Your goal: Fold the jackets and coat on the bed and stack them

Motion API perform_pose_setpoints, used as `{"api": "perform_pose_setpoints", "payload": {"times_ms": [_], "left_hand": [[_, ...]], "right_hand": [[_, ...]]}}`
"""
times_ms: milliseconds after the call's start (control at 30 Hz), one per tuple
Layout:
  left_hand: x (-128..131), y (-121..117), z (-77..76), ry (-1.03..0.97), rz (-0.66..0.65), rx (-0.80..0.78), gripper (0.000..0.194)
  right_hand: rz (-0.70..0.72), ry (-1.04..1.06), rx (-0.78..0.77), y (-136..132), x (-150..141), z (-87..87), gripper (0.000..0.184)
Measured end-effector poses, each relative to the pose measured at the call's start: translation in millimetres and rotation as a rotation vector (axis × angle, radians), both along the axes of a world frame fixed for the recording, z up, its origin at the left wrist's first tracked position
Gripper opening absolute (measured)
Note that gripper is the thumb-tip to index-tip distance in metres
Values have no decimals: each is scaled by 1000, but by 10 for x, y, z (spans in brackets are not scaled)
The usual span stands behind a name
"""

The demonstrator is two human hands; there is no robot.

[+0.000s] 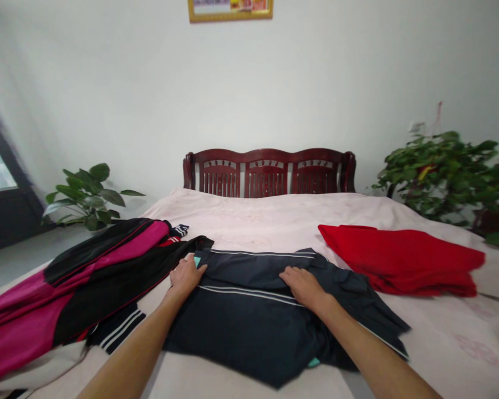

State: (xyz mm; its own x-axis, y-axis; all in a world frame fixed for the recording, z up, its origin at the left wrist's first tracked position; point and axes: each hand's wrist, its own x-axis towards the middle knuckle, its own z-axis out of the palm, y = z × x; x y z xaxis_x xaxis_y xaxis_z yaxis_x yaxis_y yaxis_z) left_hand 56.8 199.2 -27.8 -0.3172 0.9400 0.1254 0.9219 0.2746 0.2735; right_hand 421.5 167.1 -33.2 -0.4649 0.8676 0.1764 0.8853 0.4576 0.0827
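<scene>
A dark navy garment [249, 327] with thin white stripes and teal trim lies spread on the pale pink bed cover [274, 221] in front of me. My left hand [186, 275] rests on its upper left corner, fingers curled over the fabric edge. My right hand [303, 285] presses on the middle of the garment, fingers bent and gripping a fold of the cloth. Both forearms reach in from the bottom of the view.
A heap of magenta and black clothes [79, 282] lies at the left. A folded red garment [403, 257] sits at the right. A dark wooden bench [268, 172] stands behind the bed, with potted plants at the left [87, 197] and right [444, 172].
</scene>
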Motion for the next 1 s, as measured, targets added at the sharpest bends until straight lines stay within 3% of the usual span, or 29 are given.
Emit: {"api": "perform_pose_setpoints", "payload": {"times_ms": [267,500,667,800,1000], "left_hand": [[-181,31,86,-123,-11,15,44],[-370,-110,37,-137,-52,-96,30],[-309,-120,36,-76,-35,-71,48],[-217,-130,-27,-17,-61,-50,61],[-234,-113,-157,12,-82,-68,71]], "right_hand": [[-33,27,59,-122,-5,121,37],[-39,188,-73,-300,115,-55,53],[-147,362,-92,-346,3,51,57],[-135,343,-41,-399,-251,119,51],[-177,229,-183,-436,-506,-167,63]]}}
